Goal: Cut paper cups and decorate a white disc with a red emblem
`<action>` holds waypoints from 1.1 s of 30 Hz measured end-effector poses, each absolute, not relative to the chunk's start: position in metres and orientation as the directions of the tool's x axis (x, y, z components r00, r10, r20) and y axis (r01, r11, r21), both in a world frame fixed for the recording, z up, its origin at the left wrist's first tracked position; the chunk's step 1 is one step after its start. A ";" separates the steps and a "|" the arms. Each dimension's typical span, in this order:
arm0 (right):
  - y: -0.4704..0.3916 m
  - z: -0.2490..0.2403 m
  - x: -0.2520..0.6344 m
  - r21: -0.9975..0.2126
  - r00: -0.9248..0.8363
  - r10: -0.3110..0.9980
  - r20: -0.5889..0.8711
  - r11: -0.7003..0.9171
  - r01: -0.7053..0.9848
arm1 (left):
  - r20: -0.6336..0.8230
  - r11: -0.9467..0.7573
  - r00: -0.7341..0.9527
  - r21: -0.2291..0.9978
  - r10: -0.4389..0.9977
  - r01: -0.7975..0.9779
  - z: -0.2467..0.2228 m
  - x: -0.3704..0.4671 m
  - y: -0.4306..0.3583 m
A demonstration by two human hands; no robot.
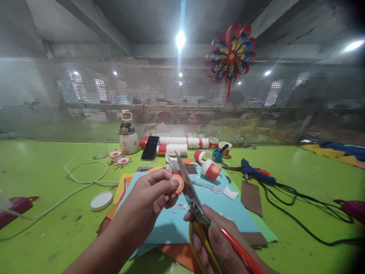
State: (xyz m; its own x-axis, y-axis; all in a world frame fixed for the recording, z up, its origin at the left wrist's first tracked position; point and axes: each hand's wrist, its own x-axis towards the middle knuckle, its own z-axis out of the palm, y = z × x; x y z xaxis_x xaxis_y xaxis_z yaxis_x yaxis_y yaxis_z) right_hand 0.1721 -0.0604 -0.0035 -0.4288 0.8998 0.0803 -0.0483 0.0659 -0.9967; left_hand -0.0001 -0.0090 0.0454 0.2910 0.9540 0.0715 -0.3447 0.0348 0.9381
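Between the thumb and fingers of my left hand (155, 190) is a small red paper disc (178, 184) with a gold pattern. My right hand (221, 232) grips scissors (190, 190) with one yellow and one red handle. Their blades stand apart, pointing up and away, right beside the disc's edge. Underneath both hands lies a stack of coloured paper with a light blue sheet (173, 224) on top, and small red and white scraps are scattered on it. A cut red-and-white paper cup (211, 169) with a similar gold emblem lies tilted at the stack's far side.
A blue glue gun (256, 173) with a black cable lies on the green table (299, 182) to the right. Behind the paper are stacked paper cups (172, 149), a phone (150, 148), a blue jar (217, 155) and a bottle (129, 140). A white lid (102, 201) and a white cable (68, 199) lie left.
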 end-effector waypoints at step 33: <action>-0.068 0.003 0.170 -1.000 -0.384 0.923 -0.017 -0.011 0.017 | 0.070 -0.006 0.248 0.969 0.966 -0.247 0.054 -0.002 -0.006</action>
